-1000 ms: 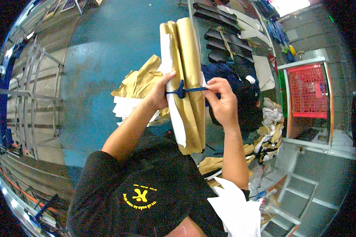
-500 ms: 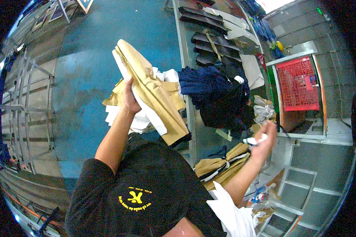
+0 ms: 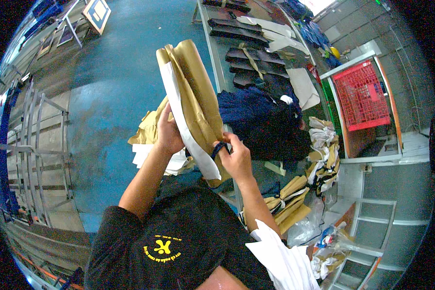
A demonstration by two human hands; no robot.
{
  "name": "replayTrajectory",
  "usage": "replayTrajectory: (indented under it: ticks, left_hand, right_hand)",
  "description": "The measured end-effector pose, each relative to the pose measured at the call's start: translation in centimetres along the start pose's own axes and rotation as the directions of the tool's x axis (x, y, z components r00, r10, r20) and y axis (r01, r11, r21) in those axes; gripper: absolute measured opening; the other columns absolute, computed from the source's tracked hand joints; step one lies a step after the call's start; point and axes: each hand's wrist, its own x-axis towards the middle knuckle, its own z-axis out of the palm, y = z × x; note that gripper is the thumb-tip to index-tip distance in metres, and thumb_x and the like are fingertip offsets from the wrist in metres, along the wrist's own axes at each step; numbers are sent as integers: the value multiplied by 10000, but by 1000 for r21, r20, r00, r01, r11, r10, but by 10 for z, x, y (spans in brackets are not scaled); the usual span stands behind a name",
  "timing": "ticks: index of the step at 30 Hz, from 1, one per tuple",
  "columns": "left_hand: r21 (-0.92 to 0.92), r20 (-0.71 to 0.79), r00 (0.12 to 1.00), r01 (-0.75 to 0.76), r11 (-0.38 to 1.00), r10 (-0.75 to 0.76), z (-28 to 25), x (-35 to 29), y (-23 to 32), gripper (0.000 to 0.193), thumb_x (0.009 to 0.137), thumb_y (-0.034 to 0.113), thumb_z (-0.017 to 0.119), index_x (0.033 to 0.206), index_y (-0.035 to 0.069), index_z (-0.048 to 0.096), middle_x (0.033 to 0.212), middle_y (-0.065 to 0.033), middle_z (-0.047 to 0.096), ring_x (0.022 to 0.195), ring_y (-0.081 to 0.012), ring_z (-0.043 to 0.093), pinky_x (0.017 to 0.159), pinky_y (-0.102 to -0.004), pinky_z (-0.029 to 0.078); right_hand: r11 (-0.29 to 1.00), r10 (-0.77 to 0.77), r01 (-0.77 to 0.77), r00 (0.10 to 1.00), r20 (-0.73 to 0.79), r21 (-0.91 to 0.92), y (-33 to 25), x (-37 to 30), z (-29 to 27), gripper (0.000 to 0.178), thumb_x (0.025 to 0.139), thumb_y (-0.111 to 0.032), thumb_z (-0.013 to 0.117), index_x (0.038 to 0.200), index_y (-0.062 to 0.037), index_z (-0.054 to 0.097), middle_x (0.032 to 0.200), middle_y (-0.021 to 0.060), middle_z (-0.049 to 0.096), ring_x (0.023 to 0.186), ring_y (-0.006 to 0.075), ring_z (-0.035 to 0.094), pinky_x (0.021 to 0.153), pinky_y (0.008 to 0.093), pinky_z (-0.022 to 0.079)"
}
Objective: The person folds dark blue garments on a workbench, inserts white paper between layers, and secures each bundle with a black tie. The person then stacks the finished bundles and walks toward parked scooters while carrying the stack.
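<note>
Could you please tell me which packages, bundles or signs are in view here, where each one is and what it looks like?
Paper bundle: held up between left hand and right hand; long, gold-brown with a white strip.
Strap: dark blue, in the right hand's grip.
Tied bundles: lower right; gold-brown, white ties.
Crate: right, red, latticed.
Framed board: top left floor; pale frame, blue panel.

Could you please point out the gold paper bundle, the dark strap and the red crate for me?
gold paper bundle [image 3: 194,87]: head view, on its upper gold face.
dark strap [image 3: 218,149]: head view, on the loop at the right hand's fingers.
red crate [image 3: 362,96]: head view, on its mesh side.
</note>
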Motion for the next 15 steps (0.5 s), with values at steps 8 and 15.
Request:
replayTrajectory:
  ticks: [8, 15]
  left_hand:
    - [75, -35, 992, -119, 990, 121, -14, -14, -4, 697, 908, 592, 465, 1386, 91, 397, 1361, -146, 488, 1228, -323, 489, 1057, -487, 359]
    - [257, -66, 984, -143, 956, 165, -2, -41, 13, 584, 917, 431, 569, 1325, 31, 449, 1298, -161, 539, 1219, -287, 509, 1054, -445, 373]
  right_hand:
    - [984, -101, 102, 995, 16, -146, -60, 17, 29, 871, 655, -475, 807, 1287, -4, 434, 1148, 212, 599, 1033, 373, 614, 858, 429, 505]
    - [740, 58, -277, 934, 353, 613, -30, 39, 16, 507, 804, -136, 702, 1251, -16, 494, 1106, 65, 623, 999, 158, 594, 886, 303, 461]
